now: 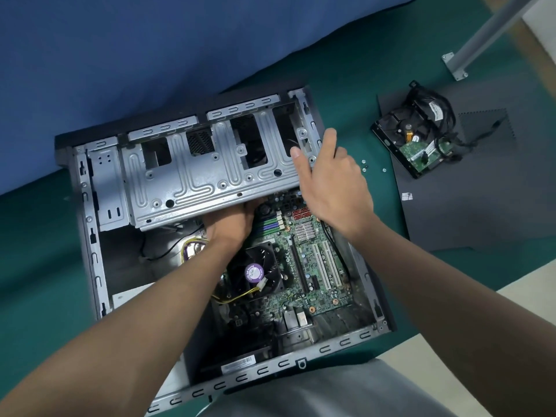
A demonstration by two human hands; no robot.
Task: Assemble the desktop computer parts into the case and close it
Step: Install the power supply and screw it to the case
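Computer case (331,346) lies open on its side on the green mat (39,281), with the motherboard (316,266) and CPU fan (255,273) already seated inside. The right hand (329,183) grips the drive cage (195,179) at its end, thumb on its face. The left hand (230,225) reaches beneath the cage with its fingers hidden, so its grip cannot be told. The hard drive (416,145), screws (364,165) and side panel (481,206) lie outside, so mounting and closing likely remain.
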